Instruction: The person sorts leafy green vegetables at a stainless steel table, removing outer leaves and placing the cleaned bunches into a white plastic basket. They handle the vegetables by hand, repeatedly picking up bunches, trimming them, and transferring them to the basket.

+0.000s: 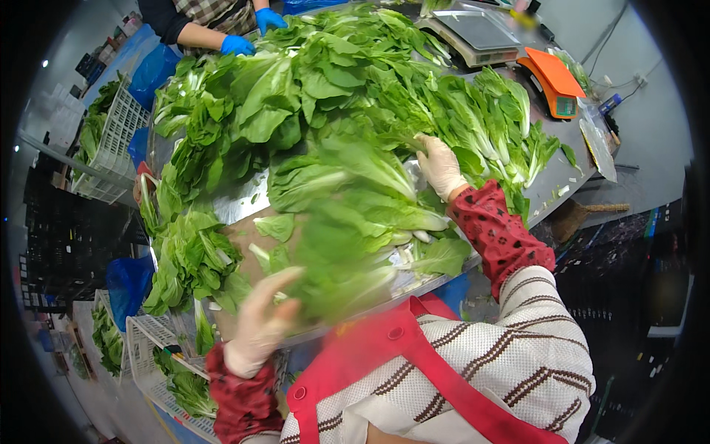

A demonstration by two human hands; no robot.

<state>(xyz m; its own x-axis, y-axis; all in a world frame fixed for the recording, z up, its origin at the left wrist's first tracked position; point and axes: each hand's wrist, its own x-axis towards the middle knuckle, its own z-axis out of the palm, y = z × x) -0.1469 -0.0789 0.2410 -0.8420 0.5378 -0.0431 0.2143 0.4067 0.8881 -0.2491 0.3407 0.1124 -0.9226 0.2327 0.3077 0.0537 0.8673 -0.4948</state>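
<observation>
My left hand [263, 322], in a pale thin glove, is blurred with its fingers apart at the table's near edge. Right beside it is a motion-blurred head of leafy greens [338, 261]; no grip on it shows. My right hand [441, 166], gloved alike, reaches into the greens, its thumb and fingertips at the stalk end of a leafy green [407, 142]. Between my hands several pale-stalked heads [388, 219] lie stacked. Loose leaves [275, 226] rest on a brown board [249, 238] towards the left.
A large heap of greens [333, 72] covers the metal table [554, 155]. Across it is a person with blue-gloved hands [237, 45]. A platform scale [474, 33] and an orange scale [554, 77] stand at far right. White plastic crates [119, 127] with greens stand left.
</observation>
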